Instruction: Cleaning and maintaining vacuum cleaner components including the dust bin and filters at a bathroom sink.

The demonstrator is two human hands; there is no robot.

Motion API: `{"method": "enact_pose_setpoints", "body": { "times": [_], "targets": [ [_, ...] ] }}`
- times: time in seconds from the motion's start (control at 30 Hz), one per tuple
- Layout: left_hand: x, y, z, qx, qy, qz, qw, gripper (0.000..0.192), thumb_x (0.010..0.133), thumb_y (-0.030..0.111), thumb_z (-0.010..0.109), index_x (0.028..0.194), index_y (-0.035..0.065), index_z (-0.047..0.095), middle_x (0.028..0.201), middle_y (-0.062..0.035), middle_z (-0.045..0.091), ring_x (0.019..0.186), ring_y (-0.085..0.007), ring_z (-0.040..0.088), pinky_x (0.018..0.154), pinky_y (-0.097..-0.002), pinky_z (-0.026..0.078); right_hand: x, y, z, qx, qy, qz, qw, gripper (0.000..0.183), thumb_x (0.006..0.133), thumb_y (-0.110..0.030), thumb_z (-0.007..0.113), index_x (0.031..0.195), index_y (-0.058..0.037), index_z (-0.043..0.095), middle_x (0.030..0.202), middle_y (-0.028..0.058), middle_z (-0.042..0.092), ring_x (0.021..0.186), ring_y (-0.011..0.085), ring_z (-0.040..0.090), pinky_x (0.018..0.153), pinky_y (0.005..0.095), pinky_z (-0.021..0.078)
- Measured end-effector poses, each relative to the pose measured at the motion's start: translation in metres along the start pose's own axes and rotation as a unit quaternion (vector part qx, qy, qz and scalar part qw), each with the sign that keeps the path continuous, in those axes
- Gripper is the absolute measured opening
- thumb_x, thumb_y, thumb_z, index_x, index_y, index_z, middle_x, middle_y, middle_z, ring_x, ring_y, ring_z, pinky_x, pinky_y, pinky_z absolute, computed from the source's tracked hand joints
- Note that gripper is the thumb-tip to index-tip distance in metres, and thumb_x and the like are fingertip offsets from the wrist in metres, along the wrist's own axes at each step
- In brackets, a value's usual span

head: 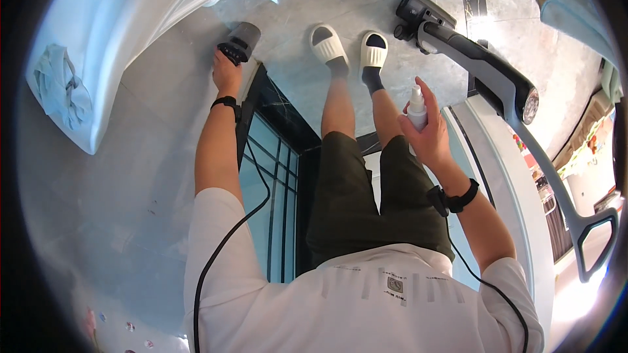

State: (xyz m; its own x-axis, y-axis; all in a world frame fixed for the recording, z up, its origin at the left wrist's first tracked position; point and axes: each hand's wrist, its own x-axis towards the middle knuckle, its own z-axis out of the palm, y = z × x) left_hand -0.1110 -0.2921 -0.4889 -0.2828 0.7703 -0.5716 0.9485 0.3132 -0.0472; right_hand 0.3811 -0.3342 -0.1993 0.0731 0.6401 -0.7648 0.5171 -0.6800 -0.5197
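My left hand (227,72) is closed around the black end of a dark grey, cup-like container (244,39), held out above the tiled floor. What is inside the container cannot be seen. In my right hand (431,135) is a small white spray bottle (417,113), upright in front of my right thigh. The index finger reaches up beside the spray head, and the palm and fingers hide part of the bottle. A grey and black upright floor cleaner (471,54) stands to the right of my feet, its loop handle (596,235) rising at the far right.
White slippers (327,48) are on my feet on the grey tile floor (289,83). At the upper left juts a white fixture (142,5) with a pale cloth (64,88) on it. A black-framed glass door (267,171) lies between my left arm and legs. Black cables run along both arms.
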Motion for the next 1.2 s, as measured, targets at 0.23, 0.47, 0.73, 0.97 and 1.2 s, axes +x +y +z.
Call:
{"method": "enact_pose_setpoints", "body": {
  "times": [0.23, 0.47, 0.73, 0.97, 1.2],
  "targets": [
    [0.016, -0.019, 0.013, 0.045, -0.057, -0.085, 0.994, 0.113, 0.076, 0.028, 0.092, 0.161, -0.0001, 0.023, 0.155, -0.0224, 0.044, 0.141, -0.0394, 0.05, 0.114, -0.0472, 0.048, -0.005, 0.014, -0.002, 0.005, 0.02, -0.019, 1.0, 0.079, 0.092, -0.018, 0.075, 0.161, -0.0159, 0.038, 0.125, 0.0264, 0.069, 0.108, 0.0441, 0.07, 0.097, 0.0462, 0.0545],
    [0.028, -0.055, 0.028, 0.159, -0.047, -0.019, 0.986, 0.126, 0.071, 0.036, 0.096, 0.159, -0.0108, 0.019, 0.154, -0.0288, 0.04, 0.145, -0.039, 0.043, 0.121, -0.0439, 0.041, -0.018, 0.026, -0.008, 0.063, 0.043, -0.022, 0.997, 0.078, 0.092, -0.014, 0.074, 0.161, -0.015, 0.038, 0.118, 0.0235, 0.071, 0.102, 0.0403, 0.072, 0.094, 0.0446, 0.056],
    [-0.047, 0.036, -0.029, 0.017, 0.082, 0.106, 0.991, 0.089, 0.085, 0.025, 0.082, 0.152, -0.0091, 0.035, 0.146, -0.0327, 0.049, 0.139, -0.0428, 0.049, 0.114, -0.0481, 0.046, -0.047, 0.055, -0.015, 0.074, 0.04, -0.113, 0.99, 0.089, 0.088, -0.009, 0.073, 0.165, -0.0122, 0.027, 0.131, 0.0272, 0.065, 0.12, 0.0459, 0.064, 0.104, 0.0465, 0.0506],
    [-0.248, 0.226, -0.076, -0.25, -0.305, 0.318, 0.862, 0.06, 0.094, 0.017, 0.079, 0.147, 0.0072, 0.054, 0.148, -0.0179, 0.058, 0.131, -0.0361, 0.06, 0.104, -0.0407, 0.054, -0.09, 0.103, -0.031, 0.15, 0.002, -0.143, 0.978, 0.092, 0.091, -0.007, 0.071, 0.166, -0.0103, 0.019, 0.131, 0.0304, 0.061, 0.119, 0.0494, 0.062, 0.102, 0.0482, 0.0508],
    [-0.453, 0.347, -0.109, -0.457, -0.354, 0.374, 0.725, 0.08, 0.091, -0.007, 0.075, 0.159, 0.0093, 0.037, 0.145, -0.0088, 0.06, 0.133, -0.0205, 0.059, 0.111, -0.0356, 0.049, -0.185, 0.131, -0.09, 0.171, 0.053, -0.196, 0.964, 0.091, 0.091, -0.002, 0.072, 0.166, -0.0039, 0.02, 0.128, 0.0235, 0.065, 0.119, 0.039, 0.067, 0.104, 0.0439, 0.0512]
  ]
}}
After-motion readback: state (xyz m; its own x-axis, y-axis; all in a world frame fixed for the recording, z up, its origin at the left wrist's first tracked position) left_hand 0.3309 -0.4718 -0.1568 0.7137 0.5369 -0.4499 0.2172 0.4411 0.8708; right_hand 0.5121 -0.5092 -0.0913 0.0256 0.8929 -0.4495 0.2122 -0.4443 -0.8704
